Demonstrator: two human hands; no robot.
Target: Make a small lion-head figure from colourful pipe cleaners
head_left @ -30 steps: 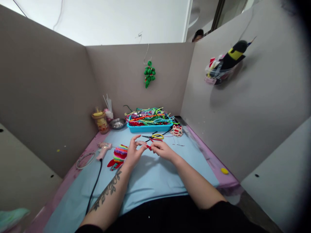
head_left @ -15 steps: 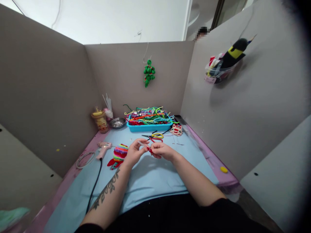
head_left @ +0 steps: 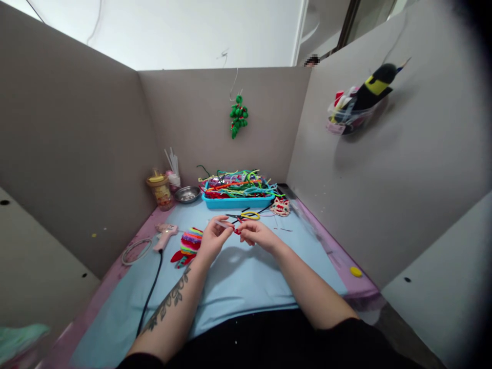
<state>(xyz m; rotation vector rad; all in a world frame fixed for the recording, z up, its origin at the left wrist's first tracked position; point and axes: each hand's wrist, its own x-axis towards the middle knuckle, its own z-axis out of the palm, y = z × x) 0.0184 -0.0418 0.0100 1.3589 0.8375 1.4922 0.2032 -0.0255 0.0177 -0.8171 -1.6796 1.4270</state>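
Over the middle of the blue cloth, my left hand (head_left: pixel 215 237) pinches a small red piece (head_left: pixel 237 231) and a thin whitish strip (head_left: pixel 223 224). The fingertips of my right hand (head_left: pixel 255 233) are closed on the other side of the red piece. A striped rainbow-coloured fuzzy object (head_left: pixel 191 242) with red parts lies just left of my left hand. Behind my hands rest scissors with a yellow handle loop (head_left: pixel 250 216); their other loop is mostly hidden by my right hand.
A blue tray (head_left: pixel 238 203) heaped with coloured fuzzy stems stands at the back. Left are a metal bowl (head_left: pixel 187 194), a lidded cup (head_left: pixel 160 192) and a pink glue gun (head_left: pixel 166 237) with a cord. A patterned piece (head_left: pixel 280 207) lies right; a yellow disc (head_left: pixel 355 271) sits near the right edge.
The view has shifted slightly. My right hand's fingers have moved a little and cover more of the scissors' red handle. Both hands stay at the red piece.
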